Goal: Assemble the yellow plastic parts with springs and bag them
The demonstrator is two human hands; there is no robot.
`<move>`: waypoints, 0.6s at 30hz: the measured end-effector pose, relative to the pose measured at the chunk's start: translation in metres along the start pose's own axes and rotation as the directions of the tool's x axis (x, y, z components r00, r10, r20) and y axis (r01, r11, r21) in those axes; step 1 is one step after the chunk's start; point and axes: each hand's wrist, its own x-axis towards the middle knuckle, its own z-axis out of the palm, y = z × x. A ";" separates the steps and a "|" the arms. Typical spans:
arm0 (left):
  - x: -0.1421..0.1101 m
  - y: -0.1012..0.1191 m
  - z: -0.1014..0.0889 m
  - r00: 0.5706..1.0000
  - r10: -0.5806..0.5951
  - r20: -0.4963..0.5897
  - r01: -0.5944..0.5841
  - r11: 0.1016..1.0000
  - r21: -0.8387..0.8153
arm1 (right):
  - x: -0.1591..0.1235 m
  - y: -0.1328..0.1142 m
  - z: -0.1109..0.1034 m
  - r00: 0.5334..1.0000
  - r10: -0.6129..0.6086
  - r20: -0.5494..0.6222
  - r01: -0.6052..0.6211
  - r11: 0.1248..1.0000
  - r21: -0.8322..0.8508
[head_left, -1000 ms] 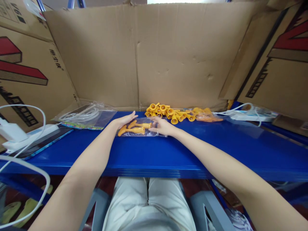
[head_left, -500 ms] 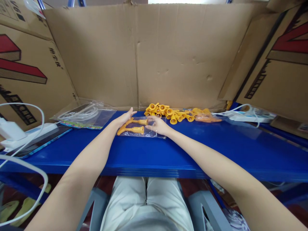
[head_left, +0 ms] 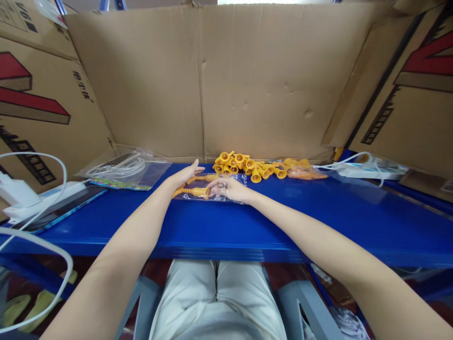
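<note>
A small clear plastic bag (head_left: 233, 179) lies on the blue table (head_left: 247, 226) with two orange plastic parts (head_left: 193, 191) inside it. My left hand (head_left: 184, 175) rests flat at the bag's left end, fingers stretched out and touching the orange parts. My right hand (head_left: 230, 189) lies on top of the bag, its fingers curled down onto the plastic over the parts. Just behind the bag sits a loose pile of orange parts (head_left: 244, 166).
A filled bag of orange parts (head_left: 304, 171) lies right of the pile. A stack of clear bags (head_left: 127, 171) is at the left, beside a tablet (head_left: 60, 208) and white cables (head_left: 35, 236). Another white cable (head_left: 364, 167) lies at the right. Cardboard walls (head_left: 247, 80) surround the table.
My right hand has slid left along the bag and now covers more of the orange parts. The bag's right end has lifted a little. My left hand has barely moved.
</note>
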 end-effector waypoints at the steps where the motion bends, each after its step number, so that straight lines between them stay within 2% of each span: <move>1: 0.000 0.000 0.000 1.000 -0.004 -0.004 0.004 1.000 0.003 | -0.001 -0.001 0.000 1.000 0.012 0.024 -0.013 0.999 0.037; 4: 0.000 0.001 0.002 1.000 -0.012 -0.019 0.013 0.999 0.042 | -0.003 -0.005 -0.002 0.998 0.035 0.048 -0.038 0.997 0.067; 11: 0.000 0.010 0.007 0.998 0.023 -0.064 -0.013 0.988 0.154 | -0.001 -0.001 -0.003 1.000 0.008 0.012 -0.009 1.000 0.018; 16: -0.004 0.011 0.007 1.000 -0.022 -0.018 0.023 0.998 0.057 | 0.009 0.015 -0.008 0.975 -0.042 -0.219 0.003 0.984 -0.176; 18: -0.005 0.010 0.006 0.999 -0.038 0.001 0.038 0.999 0.026 | 0.011 0.019 -0.010 0.965 -0.066 -0.252 0.004 0.971 -0.239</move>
